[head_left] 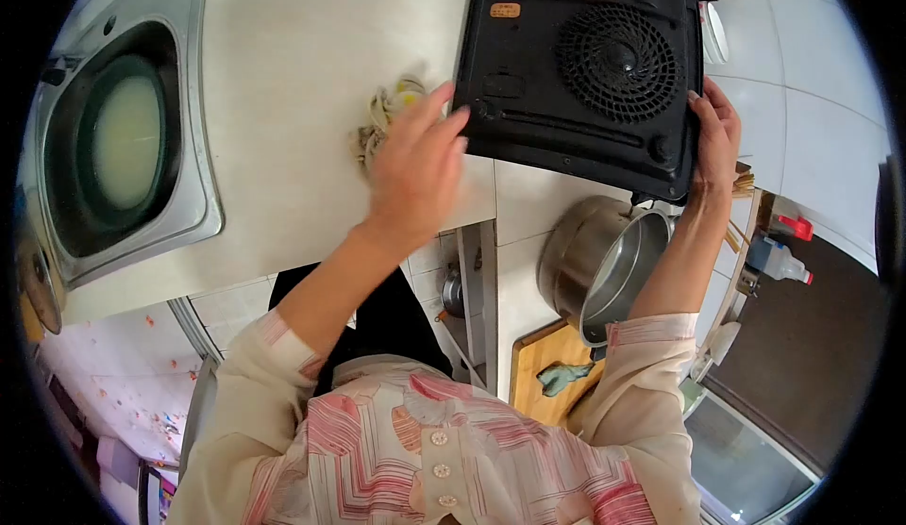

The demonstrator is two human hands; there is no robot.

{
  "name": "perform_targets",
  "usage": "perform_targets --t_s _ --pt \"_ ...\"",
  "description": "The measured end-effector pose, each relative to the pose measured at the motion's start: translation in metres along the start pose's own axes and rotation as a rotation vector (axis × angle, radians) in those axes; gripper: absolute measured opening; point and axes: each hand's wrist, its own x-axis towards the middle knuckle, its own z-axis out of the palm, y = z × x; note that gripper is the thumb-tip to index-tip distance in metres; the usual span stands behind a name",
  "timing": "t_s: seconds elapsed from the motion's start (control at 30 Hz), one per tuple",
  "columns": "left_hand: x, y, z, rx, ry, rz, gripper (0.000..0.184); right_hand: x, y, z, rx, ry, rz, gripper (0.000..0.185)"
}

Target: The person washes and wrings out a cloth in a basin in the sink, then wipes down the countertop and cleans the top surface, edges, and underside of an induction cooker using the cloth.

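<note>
An induction cooker (528,67) shows its black underside, with a round fan grille and two stickers. My right hand (715,138) grips its right edge, thumb on the underside. Close to the cooker's left edge is my left hand (415,171), slightly blurred, its fingers stretched out and apart. Whether those fingertips touch the edge I cannot tell. A crumpled patterned cloth (375,129) lies on the counter just beyond the left hand, which partly hides it.
At left, a steel sink (200,185) holds a dark basin (90,138) of cloudy water. A large steel pot (571,251) stands below the cooker, near a wooden board (528,360) with a grey-green cloth (563,377). A bottle (779,261) is at right.
</note>
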Motion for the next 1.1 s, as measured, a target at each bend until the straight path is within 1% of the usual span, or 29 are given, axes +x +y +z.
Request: perform_targets --t_s 0.03,0.07,0.1,0.17,0.2,0.27,0.3,0.37,0.4,0.47,0.53,0.6,0.67,0.77,0.8,0.87,0.9,0.97,1.0,1.07,1.1 --pt "-0.002 -0.01 -0.014 0.146 0.048 0.196 0.036 -0.001 0.001 0.0 0.0 0.009 -0.008 0.043" --pt "-0.007 -0.014 -0.024 0.179 0.042 0.122 0.029 -0.001 0.003 0.0 0.0 0.015 -0.012 0.044" --pt "-0.01 -0.017 -0.031 0.189 0.041 0.118 0.029 0.002 0.004 -0.002 0.008 0.008 -0.009 0.044" --pt "-0.012 -0.019 -0.041 0.361 -0.097 0.05 0.031 0.008 0.003 -0.01 -0.01 -0.019 -0.019 0.044" --pt "-0.012 -0.021 -0.041 0.366 -0.093 0.05 0.031 -0.001 -0.01 0.003 -0.038 0.037 -0.014 0.044" --pt "-0.013 -0.029 -0.036 0.398 -0.215 0.032 0.04 0.0 -0.022 0.009 -0.045 0.015 -0.027 0.044" --pt "-0.012 -0.033 -0.037 0.396 -0.21 0.031 0.04 0.0 -0.025 0.01 -0.054 -0.002 -0.037 0.044" --pt "-0.01 -0.043 -0.039 0.345 -0.182 0.095 0.04 0.006 -0.028 0.007 -0.077 -0.014 -0.053 0.044" --pt "-0.01 -0.039 -0.039 0.339 -0.183 0.093 0.04 0.006 -0.03 0.008 -0.098 -0.026 -0.057 0.044" --pt "-0.008 -0.029 -0.037 0.058 -0.198 -0.004 0.043 0.005 -0.032 0.01 -0.105 -0.014 -0.065 0.043" --pt "0.0 0.003 -0.02 -0.014 -0.159 0.097 0.048 0.003 -0.034 0.011 -0.128 -0.001 -0.071 0.043" --pt "0.009 0.033 0.0 -0.008 -0.13 0.237 0.057 0.004 -0.032 0.011 -0.106 0.006 -0.073 0.043" --pt "0.029 0.054 0.021 -0.098 -0.088 0.364 0.058 0.004 -0.034 0.011 -0.136 0.011 -0.058 0.043" --pt "0.039 0.059 0.039 -0.12 -0.067 0.421 0.054 0.0 -0.037 0.016 -0.175 0.026 -0.056 0.044" --pt "0.037 0.055 0.041 -0.118 -0.064 0.422 0.054 -0.001 -0.039 0.019 -0.187 0.035 -0.073 0.044" --pt "0.031 0.041 0.039 -0.016 -0.2 0.392 0.047 -0.007 -0.045 0.026 -0.208 0.04 -0.084 0.044" --pt "0.028 0.034 0.036 -0.004 -0.187 0.392 0.047 -0.008 -0.049 0.028 -0.235 0.044 -0.09 0.044" --pt "0.023 0.019 0.029 0.064 -0.276 0.308 0.038 -0.001 -0.04 0.019 -0.19 0.007 -0.12 0.044" --pt "0.022 0.012 0.024 0.074 -0.262 0.307 0.038 -0.002 -0.039 0.018 -0.195 0.011 -0.104 0.044" --pt "0.022 0.002 0.015 0.142 -0.441 0.2 0.031 0.0 -0.038 0.019 -0.185 0.025 -0.085 0.044" --pt "0.024 -0.001 0.014 0.148 -0.429 0.197 0.031 0.001 -0.039 0.019 -0.183 0.016 -0.094 0.044"
